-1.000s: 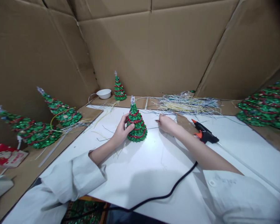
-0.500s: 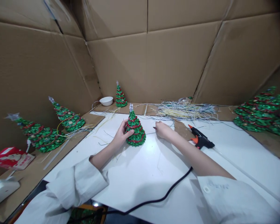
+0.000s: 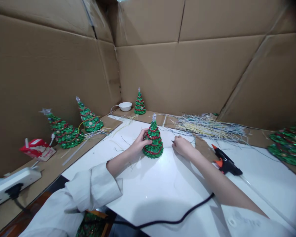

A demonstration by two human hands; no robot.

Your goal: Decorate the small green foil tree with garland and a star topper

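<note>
A small green Christmas tree (image 3: 153,144) with red garland and a clear topper stands upright on the white tabletop (image 3: 148,184). Round its left side wraps my left hand (image 3: 141,142), thumb across the front. To the right of the tree, my right hand (image 3: 183,146) is closed near the table surface. A small dark pointed tip (image 3: 173,142) pokes out of its fingers; the rest of that object is hidden. Between the tree and this hand runs a thin dark line, perhaps a wire.
A glue gun (image 3: 228,161) lies right of my right forearm by a brown cardboard piece (image 3: 204,148). Behind are loose wires (image 3: 209,127), a white bowl (image 3: 125,106) and another tree (image 3: 139,103). More trees (image 3: 64,131) and a power strip (image 3: 19,182) stand left. A black cable (image 3: 172,220) crosses in front.
The camera view has turned left, so everything sits further right and more of the power strip shows. My hands keep nearly the same places beside the tree.
</note>
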